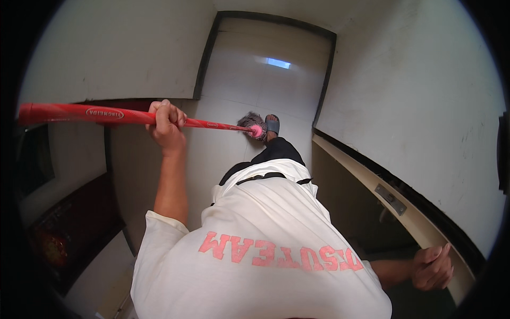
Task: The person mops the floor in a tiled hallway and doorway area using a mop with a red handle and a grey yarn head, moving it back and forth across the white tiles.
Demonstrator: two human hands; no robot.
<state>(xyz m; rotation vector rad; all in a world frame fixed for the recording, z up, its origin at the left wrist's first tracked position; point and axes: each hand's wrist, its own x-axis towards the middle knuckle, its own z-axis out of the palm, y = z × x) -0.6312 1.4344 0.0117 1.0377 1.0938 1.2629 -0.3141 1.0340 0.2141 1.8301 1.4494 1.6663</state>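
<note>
My left hand (166,125) is wrapped around the red handle (133,115) of a mop, some way below its thick upper end. The handle slants from the left of the view down to a pink socket (256,130) on a grey string mop head (252,119). That mop head lies on the tiled floor, right beside my foot in a grey slide sandal (272,125). At the lower right my right hand (432,268) is curled in front of a door frame (414,227), with nothing visible in it. Whether it touches the frame I cannot tell.
Pale walls (398,87) rise on both sides of a narrow passage. Dark skirting (328,79) edges the light floor tiles (255,83). A metal strike plate (391,199) is set in the door frame at right. Dark red furniture or a door panel (79,235) stands at left.
</note>
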